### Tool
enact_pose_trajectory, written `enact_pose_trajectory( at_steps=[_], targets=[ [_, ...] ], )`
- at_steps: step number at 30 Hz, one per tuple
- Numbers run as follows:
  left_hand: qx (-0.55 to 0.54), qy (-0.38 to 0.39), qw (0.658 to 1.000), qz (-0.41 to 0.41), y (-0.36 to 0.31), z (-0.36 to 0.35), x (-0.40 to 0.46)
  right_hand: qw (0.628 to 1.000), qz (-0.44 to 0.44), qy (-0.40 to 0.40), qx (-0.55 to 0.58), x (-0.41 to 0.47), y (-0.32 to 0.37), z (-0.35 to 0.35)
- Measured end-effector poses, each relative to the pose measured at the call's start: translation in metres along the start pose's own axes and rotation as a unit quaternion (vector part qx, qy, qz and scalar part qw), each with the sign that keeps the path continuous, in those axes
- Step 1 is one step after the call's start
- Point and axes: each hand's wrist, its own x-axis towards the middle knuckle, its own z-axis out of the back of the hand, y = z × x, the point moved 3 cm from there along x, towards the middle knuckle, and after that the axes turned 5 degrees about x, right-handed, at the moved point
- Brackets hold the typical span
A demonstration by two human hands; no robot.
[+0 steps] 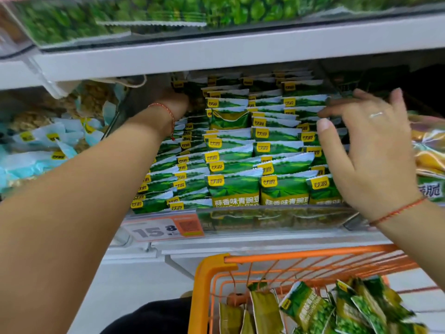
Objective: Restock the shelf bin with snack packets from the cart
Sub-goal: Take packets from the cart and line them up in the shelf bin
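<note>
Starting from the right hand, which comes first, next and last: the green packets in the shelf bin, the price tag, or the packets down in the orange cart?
1. Green packets in the shelf bin: the right hand touches them, at the bin's right side.
2. Price tag: lower left, on the shelf edge.
3. Packets in the orange cart: at the bottom, below the shelf.

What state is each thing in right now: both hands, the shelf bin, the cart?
Left hand: deep at the bin's back left, fingers hidden among packets.
Right hand: open, fingers spread against the right-hand packets.
Shelf bin: nearly full of upright green packets.
Cart: green packets left inside.
</note>
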Motion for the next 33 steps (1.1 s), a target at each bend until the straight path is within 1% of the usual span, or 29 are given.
enact_pose_trajectory(
  at_steps=[2, 4, 7, 9, 11, 14, 16, 19, 25, 27, 28, 30, 33],
  targets=[
    [0.033, 0.007, 0.999, -0.012, -0.005, -0.002, -0.007, 1.0, -0.002, 0.0, -0.004, 0.001, 0.0, 0.001],
    [0.067, -0.009, 0.997, -0.026, -0.007, -0.002, -0.005, 1.0, -0.002, 0.0, -0.01, 0.001, 0.001, 0.0],
    [0.123, -0.071, 0.989, -0.037, -0.001, 0.002, 0.002, 1.0, -0.004, 0.002, -0.019, 0.0, 0.001, -0.001],
    [0.125, -0.104, 0.986, -0.037, 0.003, 0.002, 0.001, 1.0, -0.005, 0.001, -0.026, 0.0, 0.0, -0.001],
    [0.127, -0.116, 0.983, -0.057, 0.001, -0.002, -0.001, 1.0, -0.005, -0.004, -0.031, 0.0, 0.0, -0.001],
    [0.122, -0.108, 0.981, -0.102, -0.006, -0.007, -0.005, 0.999, 0.0, -0.005, -0.033, 0.001, 0.0, -0.001],
    [0.151, -0.115, 0.975, -0.115, -0.007, -0.009, -0.003, 0.999, 0.003, -0.003, -0.036, 0.001, 0.0, -0.001],
    [0.197, -0.111, 0.969, -0.098, -0.003, -0.013, -0.002, 0.999, 0.002, 0.0, -0.041, 0.0, -0.001, -0.002],
    [0.193, -0.081, 0.975, -0.067, -0.003, -0.005, -0.006, 0.999, 0.005, -0.011, -0.047, 0.0, -0.002, -0.003],
    [0.177, -0.05, 0.98, -0.076, -0.007, -0.002, -0.016, 0.999, 0.006, -0.013, -0.049, 0.0, -0.002, -0.003],
    [0.168, -0.035, 0.982, -0.079, -0.01, 0.0, -0.023, 0.999, 0.005, -0.014, -0.041, 0.001, -0.001, -0.002],
    [0.162, -0.032, 0.984, -0.066, -0.013, 0.009, -0.038, 1.0, -0.004, -0.015, 0.01, 0.001, -0.001, 0.002],
    [0.154, -0.067, 0.984, -0.063, -0.013, 0.025, -0.072, 0.991, -0.02, -0.036, 0.127, -0.003, 0.002, 0.018]
  ],
)
